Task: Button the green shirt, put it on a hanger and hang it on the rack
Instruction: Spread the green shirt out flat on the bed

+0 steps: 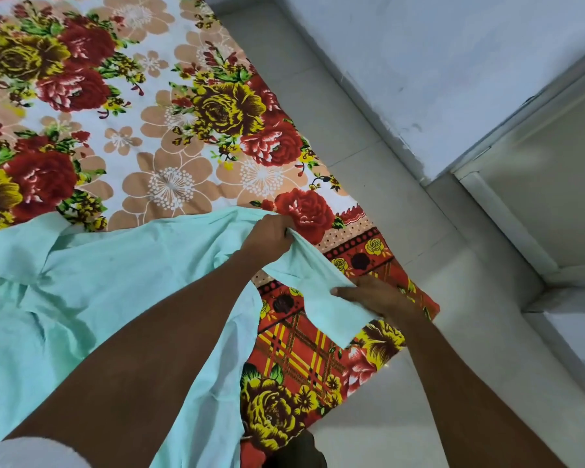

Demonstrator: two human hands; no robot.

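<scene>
The green shirt (pixel 92 282) is lying spread over the near part of the bed, filling the view from about seven o'clock up to the centre, on top of a floral bedsheet (pixel 142 136) that is running off toward eleven o'clock. The person is leaning over it with both arms stretched out. The left hand (pixel 271 236) is curling tight around a bunched fold of the fabric near the centre, just right of it, fingers closed on the cloth. The right hand (pixel 372 295), at about four o'clock from the left one, is lying across a loose strip of the same shirt (a sleeve or a front edge, I cannot tell which), with the thumb on top and the fingers seemingly under the cloth, so it is pinching that strip and drawing it taut between the two hands.

As for progress, I judge the task to be at its very start. The shirt is looking rumpled and open, no buttons or buttonholes are showing from here, and nothing appears fastened. The person seems to be straightening the garment before buttoning. No hanger and no rack are showing anywhere; only the tiled floor (pixel 368 136) and a pale wall (pixel 453 62) are lying beyond the bed toward one and two o'clock. Buttoning, hangering and hanging are all waiting to be done.
</scene>
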